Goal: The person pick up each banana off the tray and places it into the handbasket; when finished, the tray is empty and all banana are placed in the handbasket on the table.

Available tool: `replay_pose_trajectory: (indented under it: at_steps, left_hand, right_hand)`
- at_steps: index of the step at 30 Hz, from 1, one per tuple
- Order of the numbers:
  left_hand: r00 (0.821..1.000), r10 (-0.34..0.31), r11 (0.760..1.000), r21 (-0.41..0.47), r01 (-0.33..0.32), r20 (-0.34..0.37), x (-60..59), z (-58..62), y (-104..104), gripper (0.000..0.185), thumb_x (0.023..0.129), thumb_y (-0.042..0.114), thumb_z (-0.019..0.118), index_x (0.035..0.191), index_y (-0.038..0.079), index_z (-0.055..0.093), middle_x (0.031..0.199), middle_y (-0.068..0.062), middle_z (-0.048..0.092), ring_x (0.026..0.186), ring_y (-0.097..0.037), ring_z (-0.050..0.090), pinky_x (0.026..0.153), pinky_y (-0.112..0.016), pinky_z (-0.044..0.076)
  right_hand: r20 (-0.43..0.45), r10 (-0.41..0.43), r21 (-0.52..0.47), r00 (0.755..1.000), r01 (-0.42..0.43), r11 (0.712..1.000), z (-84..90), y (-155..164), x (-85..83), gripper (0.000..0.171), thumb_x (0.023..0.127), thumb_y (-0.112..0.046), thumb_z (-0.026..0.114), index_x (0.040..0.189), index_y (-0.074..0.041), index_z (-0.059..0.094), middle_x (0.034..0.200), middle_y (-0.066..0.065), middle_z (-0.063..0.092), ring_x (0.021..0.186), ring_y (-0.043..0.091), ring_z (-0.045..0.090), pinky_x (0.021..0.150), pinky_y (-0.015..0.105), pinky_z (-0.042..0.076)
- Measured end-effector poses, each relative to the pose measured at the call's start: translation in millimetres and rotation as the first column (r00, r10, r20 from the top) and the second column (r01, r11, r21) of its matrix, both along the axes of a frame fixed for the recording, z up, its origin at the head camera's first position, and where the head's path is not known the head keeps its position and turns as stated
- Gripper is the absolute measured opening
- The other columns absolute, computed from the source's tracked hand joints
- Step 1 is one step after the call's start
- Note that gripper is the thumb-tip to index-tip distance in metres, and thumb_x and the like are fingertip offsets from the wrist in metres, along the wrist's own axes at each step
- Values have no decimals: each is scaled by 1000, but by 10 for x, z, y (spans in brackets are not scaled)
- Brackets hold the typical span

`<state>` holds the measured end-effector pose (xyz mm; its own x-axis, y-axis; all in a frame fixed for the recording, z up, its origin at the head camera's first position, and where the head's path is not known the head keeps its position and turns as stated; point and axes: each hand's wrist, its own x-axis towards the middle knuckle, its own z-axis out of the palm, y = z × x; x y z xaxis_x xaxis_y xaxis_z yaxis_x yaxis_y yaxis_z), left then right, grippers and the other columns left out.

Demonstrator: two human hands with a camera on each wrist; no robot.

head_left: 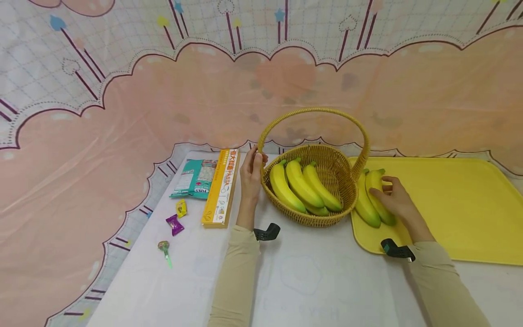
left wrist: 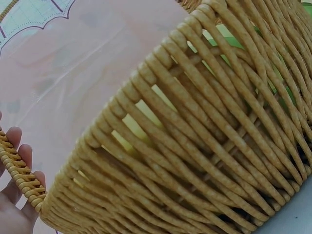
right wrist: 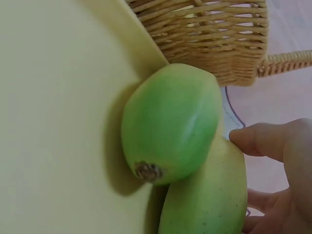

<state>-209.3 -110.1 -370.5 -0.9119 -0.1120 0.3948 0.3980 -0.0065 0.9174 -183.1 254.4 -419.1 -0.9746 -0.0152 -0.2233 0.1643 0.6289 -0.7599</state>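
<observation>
While my left hand (head_left: 251, 170) grips the basket (head_left: 327, 159) at its handle base, my right hand (head_left: 394, 197) curls around the banana pair (head_left: 373, 200) on the yellow tray (head_left: 457, 204).

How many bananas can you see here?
5. Three bananas lie in the basket, perhaps with another hidden beneath them. Two bananas lie on the yellow tray under the right hand.

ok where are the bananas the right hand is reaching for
In the head view, the two bananas lie on the left end of the yellow tray, just right of the wicker basket, under the right hand.
</observation>
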Motion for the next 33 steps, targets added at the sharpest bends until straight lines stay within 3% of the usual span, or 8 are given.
replay_pose_trajectory:
  at_steps: [11, 18, 23, 25, 27, 30, 33]
  left_hand:
    - [1000, -15, 1000, -6, 15, 0, -10, -11, 13, 37, 102, 17, 41, 132, -2, 48, 106, -30, 55, 101, -30, 54, 98, -34, 44]
    - [1000, -1, 1000, -10, 1, 13, 5, 0, 23, 37, 101, 17, 41, 133, -1, 48, 106, -28, 56, 101, -29, 54, 96, -27, 45]
    - [1000, 5, 1000, -13, -5, 3, 5, 11, 24, 36, 101, 16, 41, 132, -2, 49, 105, -29, 55, 100, -30, 53, 95, -26, 43]
    - [1000, 7, 1000, -9, -7, 1, 1, 11, 25, 36, 101, 16, 41, 132, -1, 49, 105, -29, 55, 99, -29, 53, 95, -26, 43]
    - [1000, 10, 1000, -7, -10, 3, 2, 8, 22, 36, 101, 16, 41, 132, -1, 49, 104, -28, 56, 99, -27, 54, 95, -25, 44]
    - [1000, 16, 1000, -5, -16, 11, 8, -6, 4, 36, 101, 16, 41, 133, 0, 49, 105, -27, 56, 100, -27, 55, 98, -29, 45]
    - [1000, 8, 1000, 2, -8, 15, 9, -10, 3, 37, 101, 17, 41, 133, 1, 49, 107, -29, 55, 102, -33, 53, 102, -40, 43]
  right_hand:
    - [-4, -1, -2, 1000, 1, 1000, 30, 54, 171, 80, 96, -44, 44, 149, 6, 9, 141, 38, 28, 126, 52, 34, 100, 61, 36]
    - [-33, -8, -6, 999, 7, 1000, 87, 40, 350, 79, 96, -46, 45, 151, -1, 10, 142, 35, 30, 124, 50, 36, 94, 60, 40]
    - [-87, 36, -30, 996, -39, 999, 124, 28, 486, 76, 96, -42, 48, 151, -4, 11, 141, 33, 31, 123, 49, 37, 93, 60, 40]
    - [-131, 66, -30, 989, -71, 997, 132, 30, 534, 74, 96, -38, 50, 151, -5, 13, 140, 32, 34, 120, 46, 39, 91, 56, 42]
    - [-177, 95, -18, 980, -100, 995, 139, 31, 584, 71, 96, -34, 52, 150, -6, 16, 137, 29, 37, 116, 40, 43, 90, 43, 45]
    - [-235, 134, 1, 963, -137, 991, 150, 15, 650, 67, 96, -30, 55, 150, -9, 20, 133, 24, 42, 110, 20, 45, 82, 22, 43]
    - [-287, 162, 2, 944, -168, 986, 168, 0, 721, 65, 94, -26, 58, 149, -13, 24, 131, 19, 44, 105, 2, 42, 77, 11, 40]
